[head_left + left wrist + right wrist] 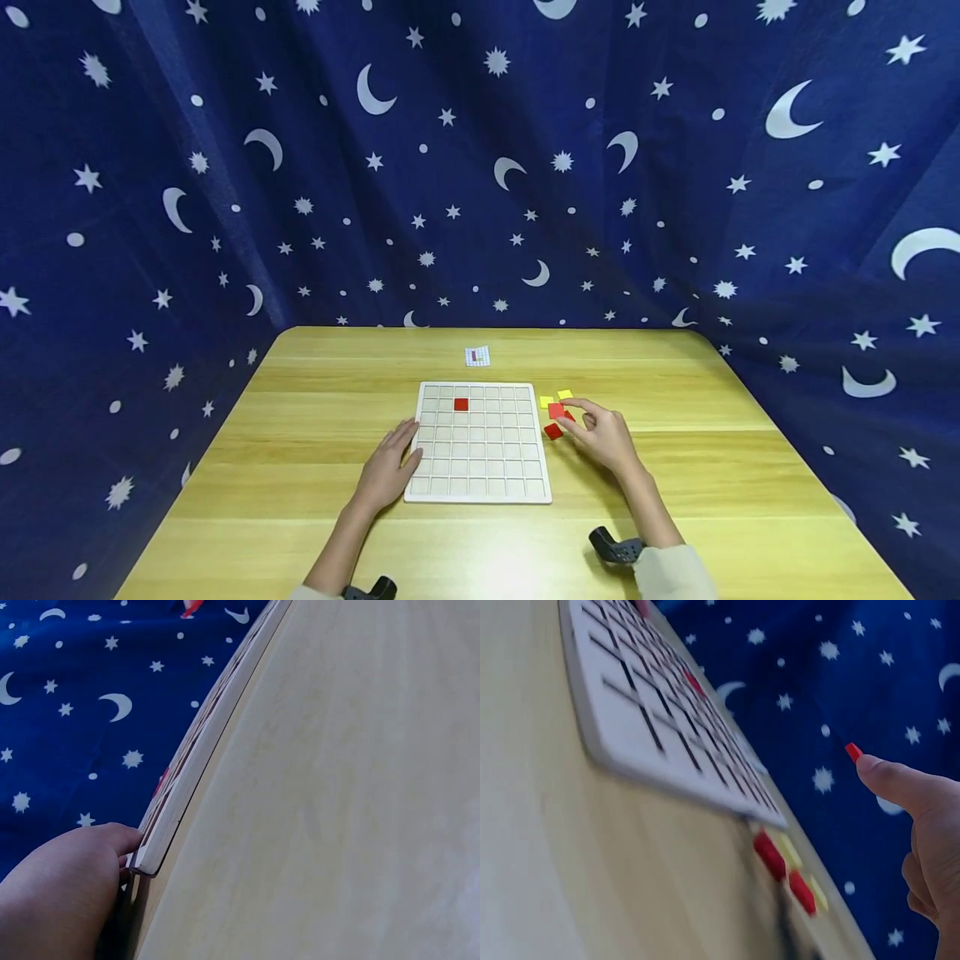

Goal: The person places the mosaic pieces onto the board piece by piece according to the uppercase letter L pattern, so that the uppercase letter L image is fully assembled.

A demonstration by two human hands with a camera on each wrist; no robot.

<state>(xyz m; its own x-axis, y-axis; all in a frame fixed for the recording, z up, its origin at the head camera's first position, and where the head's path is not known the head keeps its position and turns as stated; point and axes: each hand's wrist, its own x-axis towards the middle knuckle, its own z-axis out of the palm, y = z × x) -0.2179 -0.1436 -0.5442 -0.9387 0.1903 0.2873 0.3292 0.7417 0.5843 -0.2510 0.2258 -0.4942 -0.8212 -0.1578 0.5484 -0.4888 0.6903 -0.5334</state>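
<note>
A white grid board [480, 451] lies flat on the table, with one red square tile [461, 404] in a cell of its second row from the far edge. My left hand [387, 468] rests against the board's left edge, fingers extended and thumb touching the rim. To the right of the board, my right hand [604, 437] pinches another red tile [853, 753] between thumb and index finger, raised above the table. Below it lie two yellow tiles [546, 402] and two red tiles [553, 432], one of them partly hidden by the hand.
A small card with a printed grid and coloured squares [477, 357] lies beyond the board. The wooden table [337, 375] ends at a dark blue curtain [480, 183] with moons and stars. A black device [617, 548] is worn at each wrist.
</note>
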